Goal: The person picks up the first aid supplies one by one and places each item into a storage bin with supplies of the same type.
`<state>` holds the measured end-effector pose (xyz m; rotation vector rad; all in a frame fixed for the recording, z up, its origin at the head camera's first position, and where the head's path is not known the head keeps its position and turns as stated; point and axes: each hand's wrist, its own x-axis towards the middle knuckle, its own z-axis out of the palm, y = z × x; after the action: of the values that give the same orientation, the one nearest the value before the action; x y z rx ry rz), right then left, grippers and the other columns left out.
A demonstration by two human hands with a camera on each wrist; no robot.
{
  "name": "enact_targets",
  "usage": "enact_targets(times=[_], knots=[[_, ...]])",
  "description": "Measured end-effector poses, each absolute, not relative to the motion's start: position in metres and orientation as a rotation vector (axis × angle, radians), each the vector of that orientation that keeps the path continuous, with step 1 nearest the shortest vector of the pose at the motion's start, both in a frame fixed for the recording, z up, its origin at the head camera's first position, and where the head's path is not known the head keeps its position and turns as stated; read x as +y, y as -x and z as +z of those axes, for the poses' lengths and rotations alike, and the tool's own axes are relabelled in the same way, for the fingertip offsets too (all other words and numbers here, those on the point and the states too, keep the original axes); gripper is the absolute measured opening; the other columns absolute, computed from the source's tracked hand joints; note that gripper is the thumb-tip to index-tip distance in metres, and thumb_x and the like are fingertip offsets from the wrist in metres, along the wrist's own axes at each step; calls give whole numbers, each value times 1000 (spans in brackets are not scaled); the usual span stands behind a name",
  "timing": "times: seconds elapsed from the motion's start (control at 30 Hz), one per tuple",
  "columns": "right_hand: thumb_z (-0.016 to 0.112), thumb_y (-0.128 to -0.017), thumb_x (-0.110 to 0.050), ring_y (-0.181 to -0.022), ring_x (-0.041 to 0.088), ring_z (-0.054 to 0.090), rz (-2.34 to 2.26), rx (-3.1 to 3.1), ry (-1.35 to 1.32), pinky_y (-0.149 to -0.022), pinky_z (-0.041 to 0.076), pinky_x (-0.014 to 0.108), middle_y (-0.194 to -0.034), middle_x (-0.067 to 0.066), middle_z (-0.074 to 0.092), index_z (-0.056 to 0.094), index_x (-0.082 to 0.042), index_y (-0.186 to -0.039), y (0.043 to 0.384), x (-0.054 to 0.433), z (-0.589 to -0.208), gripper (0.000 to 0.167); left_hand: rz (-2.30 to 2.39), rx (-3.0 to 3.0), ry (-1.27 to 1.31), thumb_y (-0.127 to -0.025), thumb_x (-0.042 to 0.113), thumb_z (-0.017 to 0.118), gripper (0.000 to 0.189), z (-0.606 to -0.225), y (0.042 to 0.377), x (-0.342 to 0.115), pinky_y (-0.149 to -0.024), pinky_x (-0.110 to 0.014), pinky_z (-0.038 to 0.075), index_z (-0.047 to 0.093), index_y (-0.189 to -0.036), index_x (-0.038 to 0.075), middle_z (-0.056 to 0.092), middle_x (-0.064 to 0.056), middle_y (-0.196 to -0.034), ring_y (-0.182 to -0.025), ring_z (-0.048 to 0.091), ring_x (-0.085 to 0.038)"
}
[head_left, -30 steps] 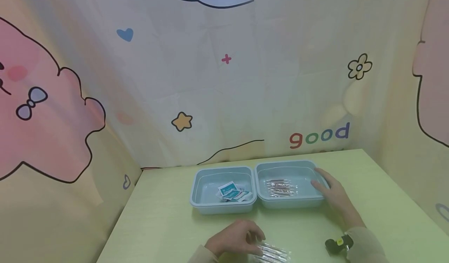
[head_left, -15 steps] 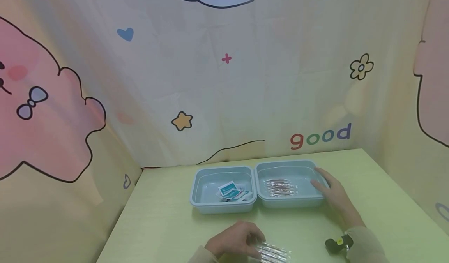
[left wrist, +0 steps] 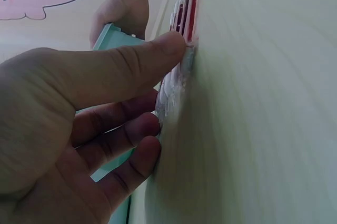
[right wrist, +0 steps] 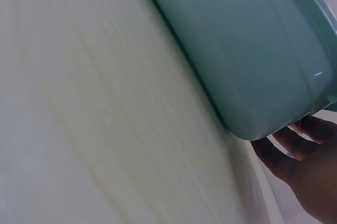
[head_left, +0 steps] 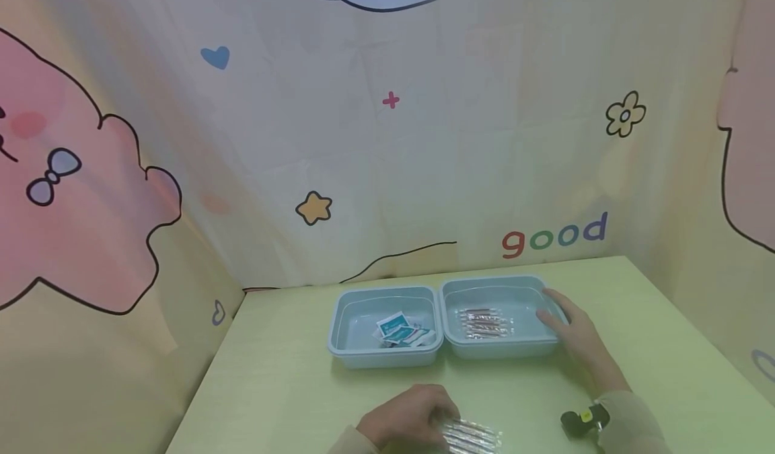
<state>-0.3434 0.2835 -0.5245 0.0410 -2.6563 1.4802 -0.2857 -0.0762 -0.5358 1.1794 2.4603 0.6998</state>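
Observation:
My left hand (head_left: pixel 414 413) is low on the table, pinching the near-left end of a clear-wrapped pack of swabs (head_left: pixel 472 436). In the left wrist view the thumb (left wrist: pixel 126 68) lies along the swabs (left wrist: pixel 192 10), which show dark red inside, and the other fingers curl at their far side. My right hand (head_left: pixel 578 333) grips the right end of a light blue plastic bin (head_left: pixel 502 350), thumb over the rim and fingers outside. Inside that bin lie several more wrapped swabs (head_left: pixel 484 323). The right wrist view shows fingers (right wrist: pixel 276 161) against the bin's corner.
A second light blue bin (head_left: pixel 387 358) touches the first on the left and holds several white-and-teal sachets (head_left: pixel 399 331). A black object with a yellow label (head_left: pixel 584 419) is at the right wrist. A printed curtain (head_left: pixel 387 171) stands behind the table.
My left thumb and fingers have drawn in and down onto the end of the swab pack. The right hand and both bins stay where they were.

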Motion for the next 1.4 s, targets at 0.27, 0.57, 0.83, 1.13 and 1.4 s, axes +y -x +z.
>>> enact_targets(times=[0.27, 0.57, 0.83, 1.13, 1.4], knots=[[53, -98, -44, -144, 53, 11, 1486, -2644, -57, -110, 11, 73, -159, 27, 17, 24, -8, -154, 343, 283, -522, 73, 664, 2488, -1200, -74, 15, 82, 33, -532, 283, -74, -70, -11, 46, 74, -106, 23, 61, 21, -93, -79, 51, 7], [53, -99, -43, -144, 53, 11, 1504, -2641, -56, -110, 10, 73, -159, 26, 16, 23, -9, -155, 343, 284, -523, 72, 649, 2520, -1309, -80, 14, 77, 19, -536, 282, -73, -64, -7, 44, 77, -98, 21, 63, 20, -85, -73, 51, 9], [52, -99, -42, -144, 53, 11, 1492, -2638, -67, -110, 11, 73, -159, 27, 17, 24, -8, -154, 345, 285, -525, 71, 644, 2544, -1371, -84, 17, 75, 10, -534, 278, -72, -64, -3, 43, 78, -92, 22, 66, 20, -81, -71, 52, 13], [52, -99, -46, -144, 53, 10, 1497, -2661, -45, -109, 11, 74, -160, 25, 16, 22, -11, -155, 349, 284, -527, 73, 634, 2559, -1339, -85, 17, 74, 9, -534, 279, -73, -61, -4, 43, 79, -90, 23, 64, 22, -77, -67, 51, 12], [52, -99, -46, -143, 53, 11, 1495, -2660, -45, -108, 12, 75, -160, 25, 16, 22, -11, -155, 347, 285, -527, 73, 657, 2534, -1338, -86, 16, 72, 10, -533, 278, -72, -61, -4, 44, 78, -92, 22, 65, 22, -79, -68, 52, 14]])
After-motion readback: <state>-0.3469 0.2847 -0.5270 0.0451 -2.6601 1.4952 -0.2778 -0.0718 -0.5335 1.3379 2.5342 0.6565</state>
